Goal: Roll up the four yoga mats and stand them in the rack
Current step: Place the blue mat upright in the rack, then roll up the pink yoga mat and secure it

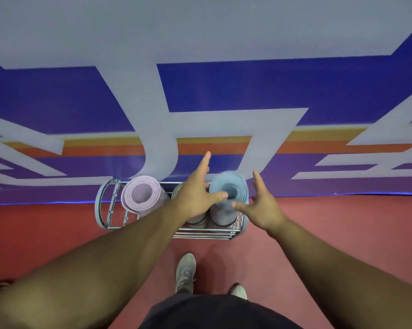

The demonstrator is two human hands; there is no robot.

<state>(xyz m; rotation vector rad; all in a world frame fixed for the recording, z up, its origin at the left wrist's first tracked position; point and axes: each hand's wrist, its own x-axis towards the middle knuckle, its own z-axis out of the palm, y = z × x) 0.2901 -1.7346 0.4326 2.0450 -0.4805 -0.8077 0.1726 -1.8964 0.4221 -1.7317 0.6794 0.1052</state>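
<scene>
Looking straight down here. The grey wire metal rack (100, 205) sits on the red floor (58, 233) right up against the blue, white and orange painted wall (224, 86), so no room behind it, but plenty of open floor on the near side and off to both ends. The leftmost slot of the rack has open space beside the rolled pink yoga mat (141, 194), which stands upright in it. The rolled light-blue yoga mat (231, 186) stands at the right end, a bit blurry. There's a third grey roll (176, 189) between them, mostly hidden by the arm.

Left hand (195, 193) is spread wide, fingers straight, thumb touching the blue roll's top rim. Right hand (259, 207) is open too, thumb at the roll's near edge, fingers just beside its right side. Neither one is actually gripping it. Grey sneakers (186, 271) stand just short of the rack.
</scene>
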